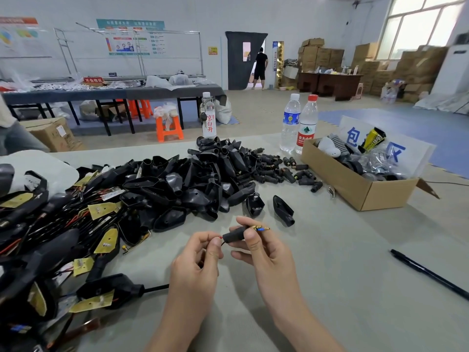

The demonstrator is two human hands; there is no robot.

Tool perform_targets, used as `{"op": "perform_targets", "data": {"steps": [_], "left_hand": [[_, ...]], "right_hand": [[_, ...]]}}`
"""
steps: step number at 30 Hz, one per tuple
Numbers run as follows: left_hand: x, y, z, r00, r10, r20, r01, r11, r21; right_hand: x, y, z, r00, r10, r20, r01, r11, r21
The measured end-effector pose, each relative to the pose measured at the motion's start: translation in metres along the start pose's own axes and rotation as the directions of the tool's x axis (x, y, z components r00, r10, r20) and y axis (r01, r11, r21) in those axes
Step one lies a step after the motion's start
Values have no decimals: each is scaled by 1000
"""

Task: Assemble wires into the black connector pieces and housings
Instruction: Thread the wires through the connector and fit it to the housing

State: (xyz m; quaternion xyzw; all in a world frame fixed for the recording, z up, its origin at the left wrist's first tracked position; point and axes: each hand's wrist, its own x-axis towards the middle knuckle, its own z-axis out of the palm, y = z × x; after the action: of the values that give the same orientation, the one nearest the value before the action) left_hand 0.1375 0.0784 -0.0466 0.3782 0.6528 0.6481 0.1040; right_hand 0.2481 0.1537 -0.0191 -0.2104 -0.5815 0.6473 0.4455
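Across the grey table [355, 262] sprawls a heap of black housings [193, 179], with small connector pieces [274, 171] scattered at its right edge. A tangle of wired assemblies [63, 224] carrying yellow boards lies on the left. Two loose housings [283, 210] lie between the heap and the hands. A black pen [429, 274] lies well apart to the right, and three water bottles [289, 123] stand near the far edge.

A cardboard box [355, 189] on the right, flaps open, holds dark round parts, bagged metallic pieces, a white object and a yellow-and-black packet. A white sign [396, 138] with blue characters stands at its far side.

Near the front, the right hand [264, 255] pinches a black connector piece [234, 235] between thumb and forefinger. Gold terminals [260, 227] with a blue sleeve poke from the piece's right end. The left hand [195, 265] pinches the red and black wires [221, 238] where they leave the piece's left end, its other fingers [200, 241] curled.
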Motion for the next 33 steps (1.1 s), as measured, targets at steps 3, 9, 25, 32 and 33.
{"op": "perform_targets", "data": {"steps": [3, 9, 25, 32, 33], "left_hand": [[0, 2, 0, 1000, -8, 4, 8, 1000, -7], [-1, 0, -1, 1000, -14, 23, 14, 1000, -6], [-1, -2, -1, 995, 96, -14, -93, 985, 144], [-4, -1, 1, 988, 152, 12, -151, 966, 211], [-4, -1, 1, 986, 164, 15, -163, 962, 218]], "right_hand": [[0, -1, 1, 999, 19, 28, -19, 1000, 8], [3, -4, -2, 995, 96, 40, -98, 993, 59], [8, -4, -5, 956, 290, -29, -273, 927, 258], [10, -5, -8, 954, 298, -36, -272, 910, 314], [10, -5, -9, 956, 292, -37, -266, 912, 311]]}}
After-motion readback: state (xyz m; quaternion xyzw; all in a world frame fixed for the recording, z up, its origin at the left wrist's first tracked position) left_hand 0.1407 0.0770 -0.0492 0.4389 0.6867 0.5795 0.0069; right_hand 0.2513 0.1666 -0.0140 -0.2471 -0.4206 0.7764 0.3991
